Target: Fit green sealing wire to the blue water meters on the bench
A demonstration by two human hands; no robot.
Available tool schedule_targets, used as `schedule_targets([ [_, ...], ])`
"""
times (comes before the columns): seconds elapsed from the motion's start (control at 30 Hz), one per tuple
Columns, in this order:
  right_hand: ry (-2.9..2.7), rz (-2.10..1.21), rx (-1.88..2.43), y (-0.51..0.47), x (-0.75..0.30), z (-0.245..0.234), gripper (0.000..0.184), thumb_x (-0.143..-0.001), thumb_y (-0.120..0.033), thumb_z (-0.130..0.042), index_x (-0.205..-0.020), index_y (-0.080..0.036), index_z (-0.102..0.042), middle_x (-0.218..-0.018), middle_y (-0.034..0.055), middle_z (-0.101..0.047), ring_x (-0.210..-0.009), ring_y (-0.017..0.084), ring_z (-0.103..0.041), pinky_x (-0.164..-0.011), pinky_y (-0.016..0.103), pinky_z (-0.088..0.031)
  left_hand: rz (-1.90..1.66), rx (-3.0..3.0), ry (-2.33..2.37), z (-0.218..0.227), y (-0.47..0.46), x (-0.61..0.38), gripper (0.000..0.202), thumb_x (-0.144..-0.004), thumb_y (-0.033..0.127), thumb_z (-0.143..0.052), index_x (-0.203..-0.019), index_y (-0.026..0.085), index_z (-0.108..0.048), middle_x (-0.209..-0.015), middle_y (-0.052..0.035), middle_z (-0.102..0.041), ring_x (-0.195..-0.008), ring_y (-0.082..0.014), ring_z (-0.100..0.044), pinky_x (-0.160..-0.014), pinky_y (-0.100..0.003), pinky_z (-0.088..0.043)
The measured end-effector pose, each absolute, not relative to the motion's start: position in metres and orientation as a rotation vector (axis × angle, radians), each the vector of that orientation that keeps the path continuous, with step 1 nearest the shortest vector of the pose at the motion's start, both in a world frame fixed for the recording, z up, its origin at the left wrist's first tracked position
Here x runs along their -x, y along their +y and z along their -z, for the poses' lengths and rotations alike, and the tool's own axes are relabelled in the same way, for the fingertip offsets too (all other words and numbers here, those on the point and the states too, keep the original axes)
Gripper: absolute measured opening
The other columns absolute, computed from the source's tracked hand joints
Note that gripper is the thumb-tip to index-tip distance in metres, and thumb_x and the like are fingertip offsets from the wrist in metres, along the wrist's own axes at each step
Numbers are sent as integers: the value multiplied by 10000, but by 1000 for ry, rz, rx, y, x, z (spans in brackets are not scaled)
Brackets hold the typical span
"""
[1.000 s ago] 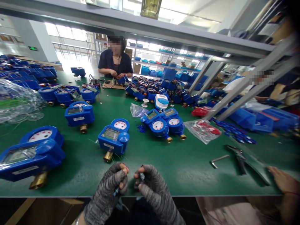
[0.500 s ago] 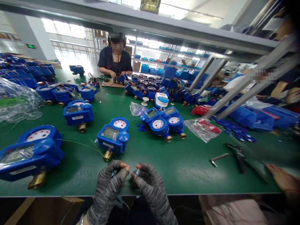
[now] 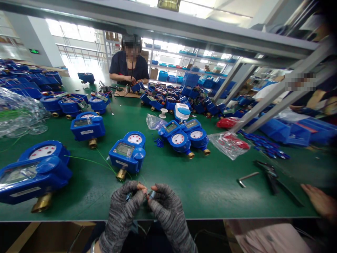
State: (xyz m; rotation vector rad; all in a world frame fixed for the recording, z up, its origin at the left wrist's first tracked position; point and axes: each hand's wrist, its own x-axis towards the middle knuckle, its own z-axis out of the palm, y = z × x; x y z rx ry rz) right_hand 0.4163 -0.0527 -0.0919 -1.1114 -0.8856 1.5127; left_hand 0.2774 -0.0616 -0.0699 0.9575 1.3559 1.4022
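Grey knitted gloves [image 3: 117, 214] with bare fingertips meet at the lower middle of the frame, near the edge of a green counter [image 3: 210, 196].
The right hand [image 3: 165, 202] pinches a small light-blue piece [image 3: 152, 194] between thumb and fingers; just beside it, the left hand [image 3: 127, 202] curls around a bluish bit [image 3: 128, 196], though what its tips pinch cannot be told. Just above sits a blue meter [image 3: 127, 154] with a brass end; toward the lower right lie a bent metal key [image 3: 246, 180] and black-handled pliers [image 3: 271, 177].
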Motion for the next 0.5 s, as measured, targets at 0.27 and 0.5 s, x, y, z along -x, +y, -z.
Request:
schedule_targets([
  [0.27,-957,-1455,1106,-53,-416,94,364,-604,-348,-839,-883,-182,-674,-804,59,-739,-704,190,-701,-649,302,-576,-1403,-967,1369,72,-65,-277,182,-707,366,-794,-770,208,-728,-833,-59,-716,-813,-228,-652,-762,-297,-528],
  [0.5,-1133,-1384,1118,-56,-417,102,260,-708,-286,-764,-936,-195,-679,-930,80,-735,-843,226,-703,-788,371,-569,-1250,-910,1284,67,-62,-279,247,-688,405,-798,-775,186,-722,-841,-76,-718,-826,-254,-659,-756,-312,-530],
])
